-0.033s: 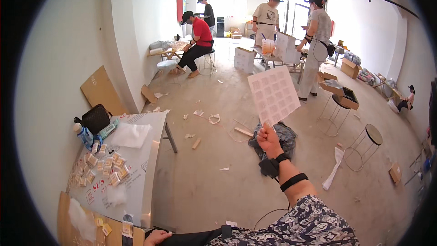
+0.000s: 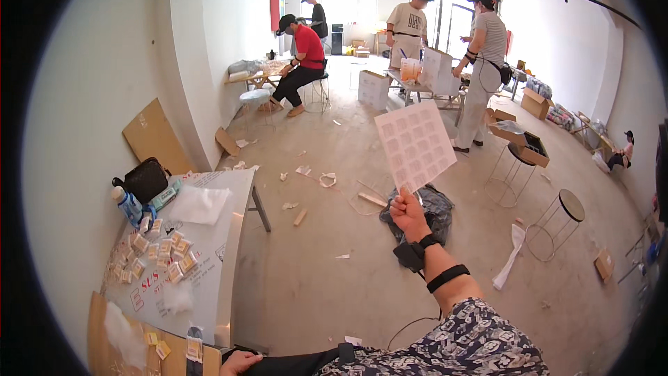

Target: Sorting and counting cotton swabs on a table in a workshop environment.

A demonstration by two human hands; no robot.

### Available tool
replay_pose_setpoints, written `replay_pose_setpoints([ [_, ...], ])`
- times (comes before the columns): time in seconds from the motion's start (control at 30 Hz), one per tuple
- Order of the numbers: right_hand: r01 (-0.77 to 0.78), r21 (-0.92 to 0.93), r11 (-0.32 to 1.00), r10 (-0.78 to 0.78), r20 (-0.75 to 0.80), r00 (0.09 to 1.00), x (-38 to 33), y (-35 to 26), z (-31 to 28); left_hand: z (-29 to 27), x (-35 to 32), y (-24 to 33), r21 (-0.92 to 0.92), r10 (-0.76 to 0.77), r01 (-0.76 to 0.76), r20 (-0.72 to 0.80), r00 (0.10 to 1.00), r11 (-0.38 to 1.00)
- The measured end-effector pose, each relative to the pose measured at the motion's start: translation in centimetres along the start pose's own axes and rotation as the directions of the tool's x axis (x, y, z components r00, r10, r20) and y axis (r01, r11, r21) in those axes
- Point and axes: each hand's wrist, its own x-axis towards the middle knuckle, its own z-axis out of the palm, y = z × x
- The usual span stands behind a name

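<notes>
My right hand (image 2: 409,213) is raised out in front, its thumb and fingers pinched on the lower corner of a white sticker sheet (image 2: 416,146). Rows of pale, squarish stickers cover the sheet, which tilts in the air. Low in the picture, my left hand (image 2: 240,362) lies flat by my dark-clothed leg, partly cut off by the lower edge; it seems to hold nothing. Nearest to it is a small clear-wrapped packet (image 2: 194,349) on the wooden board. Several similar wrapped packets (image 2: 165,251) are heaped on the table to the left.
The table (image 2: 209,292) also bears a white padded sheet (image 2: 200,205), a black bag (image 2: 147,179) and a blue bottle (image 2: 128,207). A dark plastic bag (image 2: 435,212) lies on the floor beyond my right hand. Stools (image 2: 571,205) stand at right; several people work farther back.
The sticker sheet and my right hand have shifted very slightly left. My left hand stays where it was.
</notes>
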Motion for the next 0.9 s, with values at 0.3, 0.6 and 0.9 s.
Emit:
replay_pose_setpoints([
  [0.3, -0.037, 0.003, 0.999, 0.037, -0.029, 0.999, 0.0, 2.6, 0.5, 0.1, -1.1, -0.4, 0.095, 0.008, -0.007, -0.019, 1.0, 0.995],
  [0.6, -0.182, -0.053, 0.982, 0.189, 0.183, 0.965, -2.3, 8.2, -0.2, 0.8, -8.5, 8.3, -0.026, 0.27, -0.274, -0.119, 0.956, 0.961],
  [0.9, -0.431, -0.109, 0.896, 0.444, 0.24, 0.863, -5.9, 17.4, 1.5, 0.8, -8.3, 8.4, -0.013, 0.262, -0.27, -0.209, 0.942, 0.963],
])
